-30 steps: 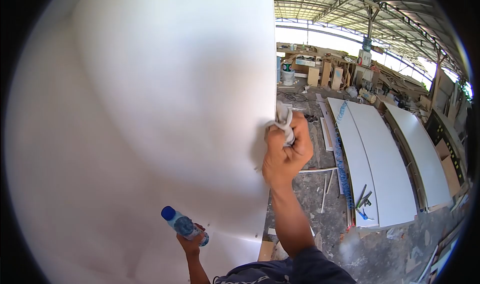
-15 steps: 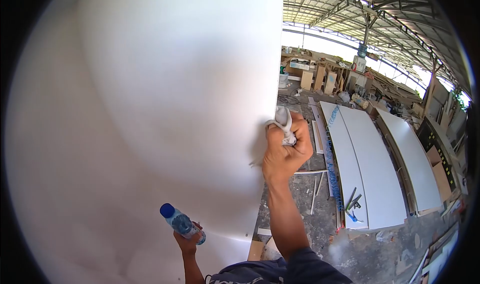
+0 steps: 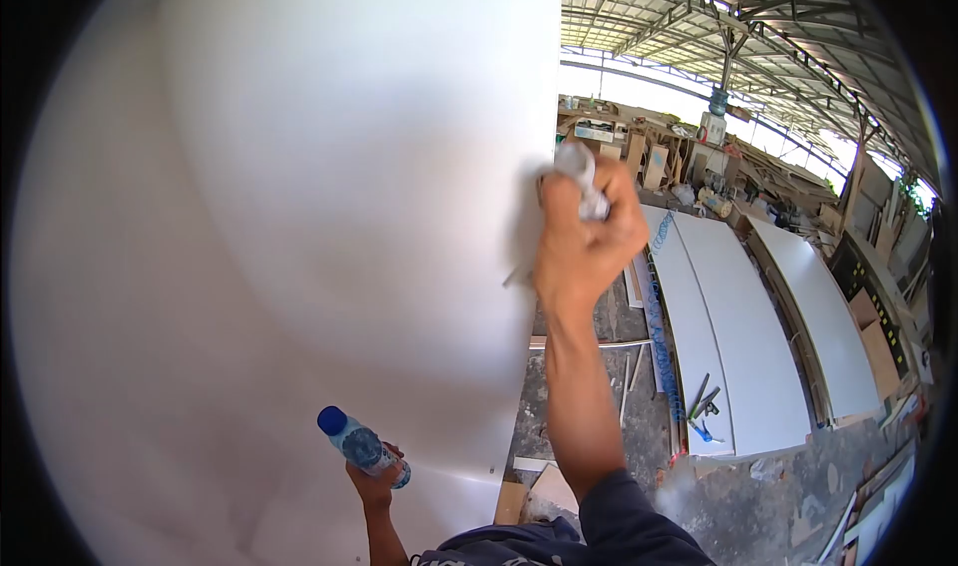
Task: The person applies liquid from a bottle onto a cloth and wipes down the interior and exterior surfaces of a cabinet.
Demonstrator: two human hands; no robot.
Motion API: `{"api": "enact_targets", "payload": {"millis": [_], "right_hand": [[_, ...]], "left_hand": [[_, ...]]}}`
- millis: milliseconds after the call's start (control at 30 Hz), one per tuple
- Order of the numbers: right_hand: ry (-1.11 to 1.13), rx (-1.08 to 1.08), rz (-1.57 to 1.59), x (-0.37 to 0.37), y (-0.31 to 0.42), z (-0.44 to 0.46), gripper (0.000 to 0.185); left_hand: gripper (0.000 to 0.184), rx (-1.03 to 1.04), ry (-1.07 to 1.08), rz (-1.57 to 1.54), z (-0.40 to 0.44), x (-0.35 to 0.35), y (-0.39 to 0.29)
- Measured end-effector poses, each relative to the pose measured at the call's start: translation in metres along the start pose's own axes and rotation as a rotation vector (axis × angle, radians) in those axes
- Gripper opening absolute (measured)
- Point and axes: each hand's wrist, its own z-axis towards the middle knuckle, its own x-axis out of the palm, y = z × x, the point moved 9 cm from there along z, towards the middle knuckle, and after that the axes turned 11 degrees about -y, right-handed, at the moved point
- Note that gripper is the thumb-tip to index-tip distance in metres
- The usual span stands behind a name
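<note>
My right hand (image 3: 591,232) is closed round a bunched whitish cloth (image 3: 576,167), at the right edge of a large white panel (image 3: 379,187). Motion blurs the hand a little, and whether the cloth touches the edge I cannot tell. Lower down, my left hand (image 3: 377,481) grips a clear plastic bottle (image 3: 361,448) with a blue cap, tilted in front of the panel. The fingers cover the lower part of the bottle.
Long white boards (image 3: 743,316) lie to the right, with a blue coiled hose (image 3: 659,316) along them and a green-and-black tool (image 3: 705,402) on top. Wood strips and scraps litter the concrete floor (image 3: 639,496). Behind stands a water dispenser (image 3: 713,125).
My right hand has moved up along the panel's edge with the cloth. My left hand and the bottle have stayed almost in place.
</note>
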Motion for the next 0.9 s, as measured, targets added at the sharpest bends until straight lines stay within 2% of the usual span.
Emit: {"api": "enact_targets", "payload": {"millis": [33, 67, 167, 367, 433, 500, 567, 600, 733, 833, 900], "right_hand": [[0.003, 0.037, -0.003, 0.011, 0.002, 0.013, 0.021], [0.050, -0.021, -0.060, 0.022, 0.013, 0.025, 0.021], [0.028, 0.028, -0.042, 0.013, 0.004, 0.019, 0.021], [-0.005, -0.081, 0.034, 0.002, 0.003, 0.009, 0.020], [0.037, 0.000, -0.033, 0.024, 0.011, 0.032, 0.021], [0.059, 0.040, 0.036, 0.032, 0.014, 0.039, 0.019], [0.025, 0.005, -0.079, 0.021, 0.015, 0.029, 0.020], [0.021, -0.154, -0.111, 0.005, 0.013, 0.015, 0.018], [0.037, -0.031, -0.188, -0.059, -0.018, -0.060, 0.023], [0.057, -0.060, -0.141, -0.063, -0.025, -0.063, 0.023], [0.043, -0.071, -0.167, -0.038, -0.006, -0.035, 0.020]], "left_hand": [[0.052, 0.006, 0.004, -0.001, 0.002, 0.001, 0.001], [0.052, 0.005, 0.003, -0.003, 0.001, 0.002, 0.002], [0.051, 0.032, -0.003, -0.002, 0.003, 0.002, 0.000], [0.049, 0.045, -0.001, 0.016, 0.001, -0.001, 0.000], [0.049, 0.039, -0.021, 0.003, 0.001, 0.001, -0.003], [0.050, 0.033, -0.014, 0.008, 0.000, 0.001, -0.003], [0.051, 0.022, -0.008, 0.013, 0.000, 0.000, -0.002], [0.051, 0.026, -0.014, 0.013, 0.000, 0.000, -0.002], [0.051, 0.032, -0.012, -0.007, 0.000, 0.000, -0.001], [0.051, 0.011, -0.015, 0.005, 0.001, -0.001, 0.001], [0.051, 0.017, 0.002, 0.002, 0.001, 0.000, -0.004]]}}
